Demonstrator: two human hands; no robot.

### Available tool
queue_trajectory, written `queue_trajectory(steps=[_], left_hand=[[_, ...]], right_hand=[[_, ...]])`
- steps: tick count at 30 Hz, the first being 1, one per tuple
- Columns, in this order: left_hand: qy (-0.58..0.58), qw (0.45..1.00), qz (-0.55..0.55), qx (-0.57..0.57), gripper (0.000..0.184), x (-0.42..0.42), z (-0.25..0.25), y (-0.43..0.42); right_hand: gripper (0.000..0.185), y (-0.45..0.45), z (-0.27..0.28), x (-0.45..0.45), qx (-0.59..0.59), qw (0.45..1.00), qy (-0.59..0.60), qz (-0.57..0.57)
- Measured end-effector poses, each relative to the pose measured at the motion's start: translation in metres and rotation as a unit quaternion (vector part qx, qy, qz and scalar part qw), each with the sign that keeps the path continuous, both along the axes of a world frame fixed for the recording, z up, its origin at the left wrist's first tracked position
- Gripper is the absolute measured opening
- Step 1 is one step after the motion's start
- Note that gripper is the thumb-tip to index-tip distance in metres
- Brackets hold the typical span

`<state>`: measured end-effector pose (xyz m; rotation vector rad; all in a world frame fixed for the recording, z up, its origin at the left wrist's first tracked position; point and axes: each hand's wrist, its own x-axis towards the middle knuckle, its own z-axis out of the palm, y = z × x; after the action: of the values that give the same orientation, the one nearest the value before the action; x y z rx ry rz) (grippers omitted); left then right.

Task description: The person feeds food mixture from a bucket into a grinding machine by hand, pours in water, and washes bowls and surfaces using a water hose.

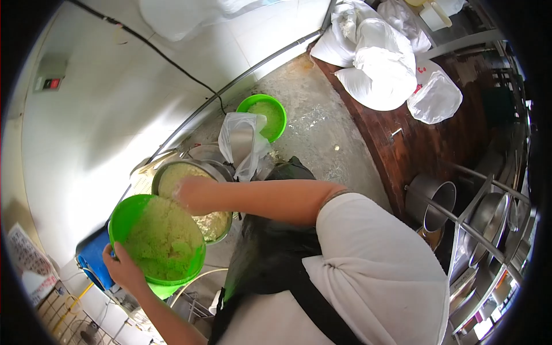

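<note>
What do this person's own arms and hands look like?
The left hand and right hand wear no gloves; neither wrist shows a watch. A short white sleeve covers the right upper arm; the left sleeve is out of view.

**Room over the floor, crowding at the pot**

A hand could pass above the concrete floor [339, 123], between the far green basin [284, 123] and white sacks [382, 69]. The near green basin [127, 219], tilted, blocks the metal pot's [223, 168] left; a plastic bag [237, 138] stands beyond; the right hand [196, 195] covers its middle.
</note>
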<state>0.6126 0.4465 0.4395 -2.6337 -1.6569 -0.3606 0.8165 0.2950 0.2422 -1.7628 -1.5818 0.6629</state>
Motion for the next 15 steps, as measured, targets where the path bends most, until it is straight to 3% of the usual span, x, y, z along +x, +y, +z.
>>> queue_trajectory(steps=[1,3,5,7,8,9,11,14,15], left_hand=[[-0.013,1.0,0.0,-0.003,0.054,-0.001,-0.001,0.001],[-0.02,0.999,0.036,-0.031,0.055,0.001,0.001,0.0],[-0.027,0.995,0.073,-0.058,0.056,0.003,0.001,0.003],[-0.004,0.995,0.092,-0.042,0.053,0.001,-0.001,0.008],[0.002,0.995,0.093,-0.044,0.053,0.001,-0.004,0.008],[-0.047,0.995,0.078,-0.051,0.05,0.001,-0.007,0.007],[-0.1,0.987,0.079,-0.1,0.043,0.006,-0.006,0.004],[-0.155,0.976,0.091,-0.125,0.045,0.01,-0.009,0.002],[-0.094,0.988,0.091,-0.084,0.047,0.031,-0.003,-0.012]], right_hand=[[0.024,0.004,-0.016,0.011,-0.029,0.996,0.089,0.009],[0.023,-0.013,-0.053,0.039,0.114,0.98,0.107,-0.12],[0.025,-0.042,-0.075,0.08,0.183,0.924,0.145,-0.302],[0.026,-0.069,-0.126,0.123,0.069,0.896,0.18,-0.401],[0.025,-0.083,-0.157,0.145,0.021,0.855,0.253,-0.452],[0.024,-0.093,-0.229,0.156,0.009,0.854,0.182,-0.486],[0.025,-0.125,-0.324,0.171,-0.025,0.873,0.045,-0.485],[0.029,-0.145,-0.423,0.18,-0.157,0.799,0.225,-0.535],[0.032,-0.147,-0.446,0.179,-0.178,0.712,0.392,-0.555]])
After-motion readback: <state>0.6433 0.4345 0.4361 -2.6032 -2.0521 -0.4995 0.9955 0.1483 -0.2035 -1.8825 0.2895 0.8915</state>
